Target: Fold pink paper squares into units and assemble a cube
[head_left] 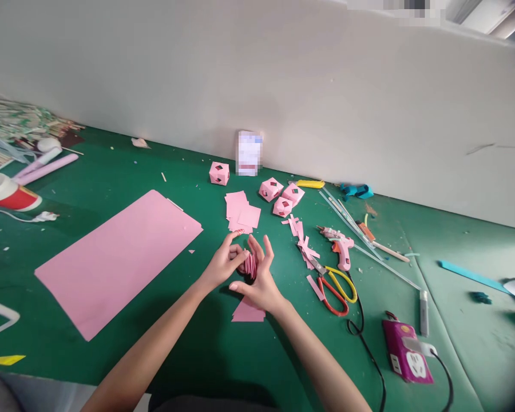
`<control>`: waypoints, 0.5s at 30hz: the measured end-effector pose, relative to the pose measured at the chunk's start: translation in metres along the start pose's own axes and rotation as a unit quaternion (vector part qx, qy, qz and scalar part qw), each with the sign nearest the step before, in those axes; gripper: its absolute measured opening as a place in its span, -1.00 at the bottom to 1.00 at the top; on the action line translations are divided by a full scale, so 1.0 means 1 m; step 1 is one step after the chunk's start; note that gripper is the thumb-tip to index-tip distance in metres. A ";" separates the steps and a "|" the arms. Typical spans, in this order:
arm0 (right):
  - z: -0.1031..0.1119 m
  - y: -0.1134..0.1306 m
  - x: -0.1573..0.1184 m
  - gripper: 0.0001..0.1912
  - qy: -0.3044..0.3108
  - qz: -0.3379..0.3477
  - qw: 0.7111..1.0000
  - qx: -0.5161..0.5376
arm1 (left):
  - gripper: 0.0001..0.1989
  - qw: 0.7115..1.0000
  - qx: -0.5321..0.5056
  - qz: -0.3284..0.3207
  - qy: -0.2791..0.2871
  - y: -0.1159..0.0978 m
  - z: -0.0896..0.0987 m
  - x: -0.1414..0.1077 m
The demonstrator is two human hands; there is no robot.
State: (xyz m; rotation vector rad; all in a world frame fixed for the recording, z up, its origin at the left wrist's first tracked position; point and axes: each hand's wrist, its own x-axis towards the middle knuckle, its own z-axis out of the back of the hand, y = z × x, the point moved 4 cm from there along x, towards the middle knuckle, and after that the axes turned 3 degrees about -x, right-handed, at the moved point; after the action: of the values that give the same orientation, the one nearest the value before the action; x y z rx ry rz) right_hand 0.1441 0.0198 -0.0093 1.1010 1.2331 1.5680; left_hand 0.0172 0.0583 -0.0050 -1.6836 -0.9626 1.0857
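A small bundle of folded pink paper pieces [250,266] stands on edge between my two hands. My left hand [223,264] pinches it from the left, thumb at its upper edge and fingers curled behind. Cupped around its right side is my right hand [266,280], with the bundle against the palm, the thumb stretched out and the upper fingers raised. Below my right hand lie flat pink paper pieces [249,312], partly covered by it. Just beyond my fingertips is a loose pile of pink paper squares [242,212].
Several folded pink paper shapes [220,173] stand behind. A large pink sheet [120,263] lies left. To the right are paper strips [306,246], scissors [337,289], a glue gun [340,243], a yellow cutter [310,184] and a purple power strip [407,352]. A paper cup [11,191] lies left.
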 end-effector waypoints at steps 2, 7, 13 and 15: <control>0.000 0.001 0.000 0.21 -0.004 -0.023 0.999 0.045 | -0.35 1.000 0.015 -0.006 -0.003 0.000 0.000 0.000; 0.003 -0.002 0.004 -0.14 -0.018 -0.085 0.993 0.085 | -0.21 0.999 0.033 0.008 0.008 0.003 -0.002 0.001; 0.002 -0.003 0.009 -0.23 -0.092 -0.117 0.974 0.173 | -0.14 0.998 0.047 0.047 0.010 0.004 -0.006 0.002; 0.001 -0.001 0.009 -0.23 -0.110 -0.114 0.971 0.180 | -0.10 0.996 0.062 0.058 0.013 0.003 -0.008 0.001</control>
State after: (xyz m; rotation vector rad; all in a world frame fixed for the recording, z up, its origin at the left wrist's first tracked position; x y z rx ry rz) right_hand 0.1426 0.0284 -0.0093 1.2691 1.4676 1.0435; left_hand 0.0249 0.0562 -0.0065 -1.6647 -0.7720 1.1727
